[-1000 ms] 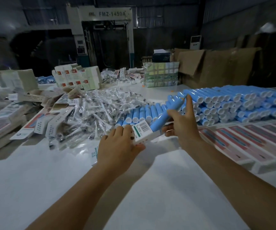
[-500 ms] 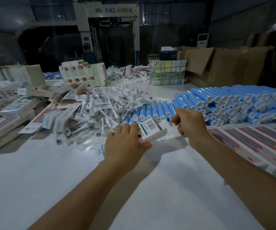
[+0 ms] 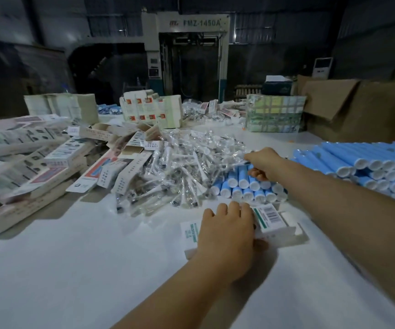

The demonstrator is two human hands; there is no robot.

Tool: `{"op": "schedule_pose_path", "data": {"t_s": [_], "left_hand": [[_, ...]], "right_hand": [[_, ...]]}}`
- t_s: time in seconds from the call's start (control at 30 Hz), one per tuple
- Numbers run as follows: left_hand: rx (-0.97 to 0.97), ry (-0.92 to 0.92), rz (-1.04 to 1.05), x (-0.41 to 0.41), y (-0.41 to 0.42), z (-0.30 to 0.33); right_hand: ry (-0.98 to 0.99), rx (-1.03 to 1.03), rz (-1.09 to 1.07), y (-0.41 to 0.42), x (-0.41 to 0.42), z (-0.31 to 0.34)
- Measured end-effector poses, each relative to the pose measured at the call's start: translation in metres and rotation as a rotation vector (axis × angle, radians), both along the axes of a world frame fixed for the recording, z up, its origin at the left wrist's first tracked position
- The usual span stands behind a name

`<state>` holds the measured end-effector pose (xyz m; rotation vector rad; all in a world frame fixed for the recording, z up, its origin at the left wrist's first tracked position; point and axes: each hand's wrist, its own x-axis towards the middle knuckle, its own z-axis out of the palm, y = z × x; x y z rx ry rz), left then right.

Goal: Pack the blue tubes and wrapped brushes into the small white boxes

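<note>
Left fingers curled over the top of a small white box, gripping it against the desk; barcode label facing up, end flaps open toward the right. Left hand covering the near half of the box, with a second white box lying partly under the palm. Right fingers bent and closing on something at the edge of the wrapped brushes; what exactly is pinched, cannot tell, as clear wrap and knuckles blur together. Right hand hovering above a short row of blue tubes, white caps facing the camera, just beyond the gripped box. Heap of clear-wrapped brushes spread across the middle of the desk, touching the short row of tubes on its right side. Larger stack of blue tubes lying at far right, behind the right forearm. Flat printed cartons piled along the left edge, some loose and tilted near the brush heap. Further back, bundles of folded boxes, a strapped green-and-yellow bundle, brown cardboard sheets, and a tall machine marked FMZ-1450A.
</note>
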<state>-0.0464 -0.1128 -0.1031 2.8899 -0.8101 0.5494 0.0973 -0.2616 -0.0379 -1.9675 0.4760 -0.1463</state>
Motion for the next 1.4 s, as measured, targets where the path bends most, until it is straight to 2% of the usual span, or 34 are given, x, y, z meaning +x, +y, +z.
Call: {"op": "schedule_pose_path", "data": {"t_s": [0.17, 0.43, 0.63, 0.8, 0.93, 1.13, 1.4], "left_hand": [[-0.004, 0.011, -0.033, 0.002, -0.003, 0.001], [-0.026, 0.007, -0.015, 0.009, -0.002, -0.004], [-0.101, -0.014, 0.062, 0.018, 0.008, -0.007], [-0.174, -0.061, 0.120, 0.019, 0.011, -0.006], [-0.194, -0.105, 0.117, 0.014, 0.010, -0.006], [-0.170, -0.156, 0.076, 0.002, 0.005, -0.005], [-0.154, -0.158, 0.067, 0.000, 0.000, -0.006]], "right_hand": [[0.030, 0.013, -0.042, 0.007, 0.023, -0.005], [-0.109, 0.235, -0.092, -0.009, 0.002, 0.001], [-0.408, 0.303, -0.129, -0.042, -0.065, 0.018], [-0.504, 0.361, -0.138, -0.059, -0.142, 0.000], [-0.511, 0.289, -0.145, -0.059, -0.170, -0.021], [-0.442, 0.224, -0.067, -0.034, -0.169, -0.033], [-0.435, -0.156, 0.028, -0.012, -0.174, -0.042]]}}
